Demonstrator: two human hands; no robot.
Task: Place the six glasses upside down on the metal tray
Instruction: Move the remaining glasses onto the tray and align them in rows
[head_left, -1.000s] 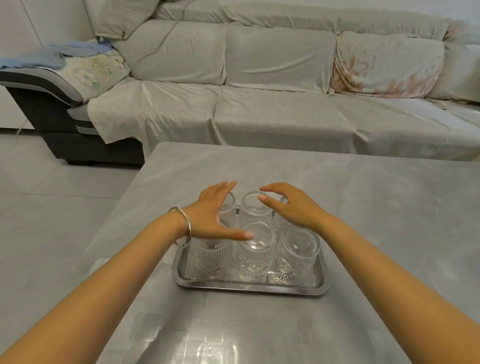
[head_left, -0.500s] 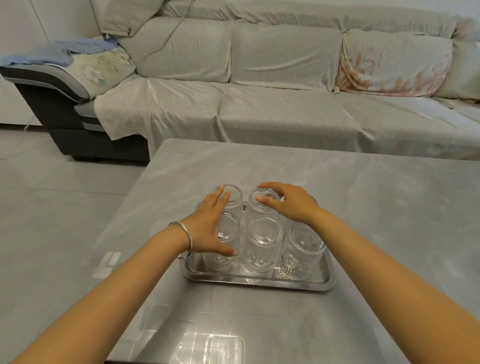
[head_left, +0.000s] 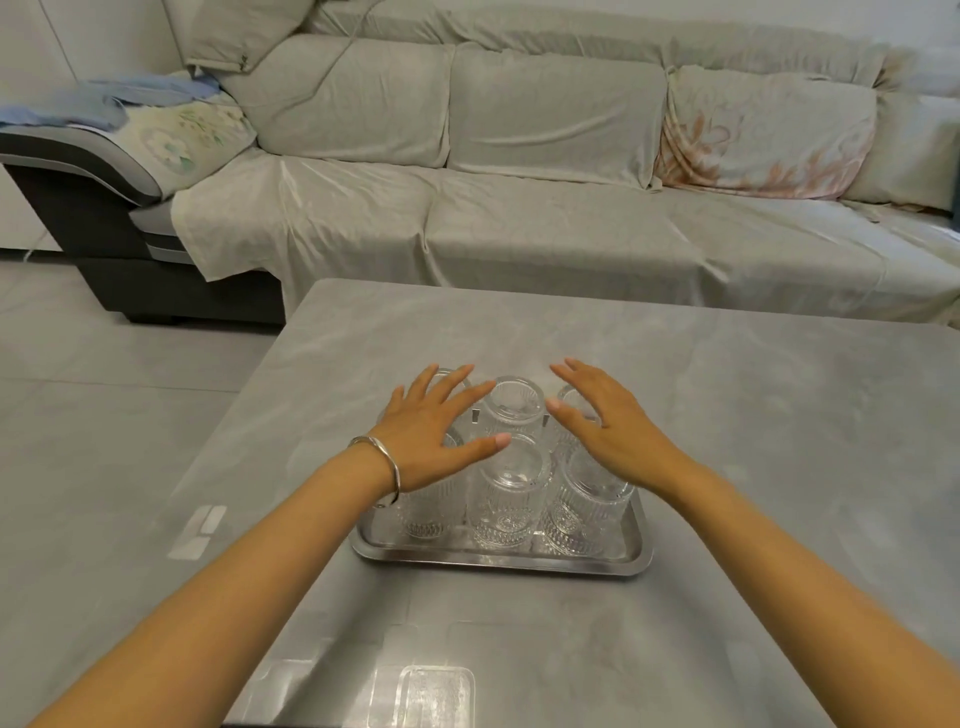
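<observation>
Several clear ribbed glasses stand upside down, packed in two rows, on the metal tray in the middle of the grey table. My left hand hovers flat over the left-hand glasses with fingers spread, a silver bangle on its wrist. My right hand is spread over the right-hand glasses. Neither hand grips a glass. The far middle glass shows between the two hands; the left-hand glasses are mostly hidden under my left hand.
The grey table stretches to the right and front of the tray. A clear plastic piece lies at the table's near edge. A covered sofa runs along behind the table. Tiled floor lies to the left.
Both hands have opened out and flattened over the glasses, the fingers spreading apart. The view has tilted slightly, so the tray sits a little lower.
</observation>
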